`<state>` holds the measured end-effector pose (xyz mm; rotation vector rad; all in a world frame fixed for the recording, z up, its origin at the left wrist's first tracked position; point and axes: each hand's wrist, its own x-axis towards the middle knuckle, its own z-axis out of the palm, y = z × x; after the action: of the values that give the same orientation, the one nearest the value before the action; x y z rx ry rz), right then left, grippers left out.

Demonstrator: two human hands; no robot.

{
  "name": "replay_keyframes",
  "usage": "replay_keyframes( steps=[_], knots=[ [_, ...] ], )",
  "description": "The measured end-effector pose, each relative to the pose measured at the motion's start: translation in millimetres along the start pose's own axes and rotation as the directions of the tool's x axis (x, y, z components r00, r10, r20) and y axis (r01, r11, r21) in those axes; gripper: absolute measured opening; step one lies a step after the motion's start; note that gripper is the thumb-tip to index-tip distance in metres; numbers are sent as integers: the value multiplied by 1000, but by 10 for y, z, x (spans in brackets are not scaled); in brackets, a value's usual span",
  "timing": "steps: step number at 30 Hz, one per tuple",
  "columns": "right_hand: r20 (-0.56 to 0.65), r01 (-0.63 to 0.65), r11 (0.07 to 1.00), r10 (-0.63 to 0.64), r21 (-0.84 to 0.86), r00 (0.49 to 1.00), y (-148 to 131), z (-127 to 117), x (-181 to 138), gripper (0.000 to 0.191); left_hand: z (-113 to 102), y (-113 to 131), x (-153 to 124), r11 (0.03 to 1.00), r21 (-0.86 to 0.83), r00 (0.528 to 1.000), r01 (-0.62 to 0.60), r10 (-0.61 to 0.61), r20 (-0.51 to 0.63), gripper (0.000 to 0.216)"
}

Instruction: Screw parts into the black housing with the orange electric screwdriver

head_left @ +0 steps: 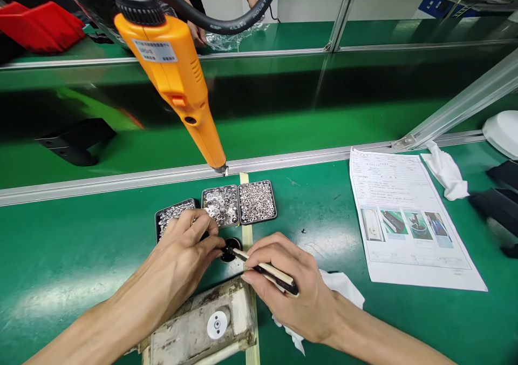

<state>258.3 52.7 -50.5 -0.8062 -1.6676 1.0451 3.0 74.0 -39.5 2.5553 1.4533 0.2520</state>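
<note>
Well, mostly green worktop (pixel 315 192), with a silver rail (pixel 291 162) along the far edge. Above that edge, a big orange power driver (pixel 174 79), hanging tip down from a black cable (pixel 226 27) marked "KILEWS" and "INDUSTRIAL" in pale letters. On the driver, a white label (pixel 155 51) with print too small to read. Toward the right edge, a sheet of paper (pixel 416 219) with four colour pictures and rows of tiny words, also too small to read. By the near edge, a dirty, pale block (pixel 182 330). Just past the block, left hand (pixel 188 241) with thumb and fingers pinched together, around what, cannot tell. Across from it, right hand (pixel 283 278) pinching a thin cream-and-black tool (pixel 279 276) like a pen. Near the far edge, three trays (pixel 259 221) in a row. Smaller still, between trays and block, a round black part (pixel 232 241) at the tool's tip. Tiniest, silver bits (pixel 257 200) filling the trays.
</note>
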Motion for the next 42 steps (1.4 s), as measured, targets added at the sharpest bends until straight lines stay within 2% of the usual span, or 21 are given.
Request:
replay_keyframes(
  steps=[7, 16, 22, 35, 42],
  knots=[
    [-61, 8, 1000, -9, -16, 998, -19, -44, -2, 11, 3, 84, 14, 1000, 18, 1000, 11, -11, 10, 29],
    [-73, 8, 1000, -7, 15, 997, -42, -85, 12, 14, 61, 129, 49, 1000, 23, 1000, 8, -8, -16, 27],
    [-60, -24, 1000, 23, -18, 998, -83, -124, 27, 15, -20, 259, 82, 998, 56, 998, 31, -33, 43, 26],
    [-86, 5, 997, -11, -71, 996, -34, -131, 14, 18, 140, 235, 49, 998, 3, 997, 55, -55, -55, 22],
    [-85, 1, 998, -6, -58, 996, 22, -101, -8, 18, 110, 197, -18, 999, -31, 997, 41, -43, -71, 23]
  ],
)
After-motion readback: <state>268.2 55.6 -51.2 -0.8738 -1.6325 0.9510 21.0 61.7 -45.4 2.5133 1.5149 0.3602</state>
